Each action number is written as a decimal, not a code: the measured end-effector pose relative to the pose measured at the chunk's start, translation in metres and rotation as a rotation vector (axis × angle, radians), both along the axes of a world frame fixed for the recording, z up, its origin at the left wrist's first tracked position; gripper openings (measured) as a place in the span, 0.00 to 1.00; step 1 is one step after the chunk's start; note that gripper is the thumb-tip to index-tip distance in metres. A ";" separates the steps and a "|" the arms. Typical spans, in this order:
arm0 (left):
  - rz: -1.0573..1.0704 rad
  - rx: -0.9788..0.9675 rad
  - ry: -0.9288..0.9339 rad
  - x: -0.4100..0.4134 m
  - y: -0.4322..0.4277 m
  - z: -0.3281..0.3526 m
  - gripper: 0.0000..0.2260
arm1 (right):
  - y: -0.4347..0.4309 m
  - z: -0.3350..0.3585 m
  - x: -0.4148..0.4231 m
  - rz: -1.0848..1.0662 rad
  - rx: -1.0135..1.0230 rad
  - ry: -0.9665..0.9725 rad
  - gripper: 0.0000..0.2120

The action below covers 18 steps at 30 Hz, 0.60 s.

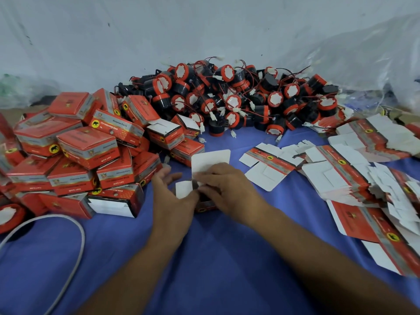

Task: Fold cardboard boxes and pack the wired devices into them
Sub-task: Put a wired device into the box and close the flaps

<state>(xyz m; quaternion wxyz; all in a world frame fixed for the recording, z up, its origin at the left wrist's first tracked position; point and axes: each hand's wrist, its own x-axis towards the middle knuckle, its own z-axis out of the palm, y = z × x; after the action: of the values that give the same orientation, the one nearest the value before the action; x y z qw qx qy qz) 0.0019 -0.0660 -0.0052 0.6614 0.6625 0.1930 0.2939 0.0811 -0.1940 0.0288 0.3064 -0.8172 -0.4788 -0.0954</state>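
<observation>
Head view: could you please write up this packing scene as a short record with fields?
in work: red carton on blue cloth, white top flap raised
left hand: fingers relaxed, beside the side flap
right hand: fingers curled over the carton's open top
wired devices: loose pile behind
folded boxes: heap at left
flat blanks: spread at right

Bare left hand (173, 202), right hand (228, 189), forearms (295, 237).
</observation>
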 end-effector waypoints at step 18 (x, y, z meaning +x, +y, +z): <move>-0.102 0.966 0.009 -0.006 -0.009 0.004 0.14 | -0.059 0.021 0.033 0.193 0.059 0.493 0.06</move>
<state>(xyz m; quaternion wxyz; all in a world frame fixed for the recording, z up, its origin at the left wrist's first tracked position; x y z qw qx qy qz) -0.0037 -0.0746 -0.0014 0.2907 0.9037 0.0048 0.3143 0.1139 -0.2528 0.0501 0.4453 -0.7569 -0.4625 0.1222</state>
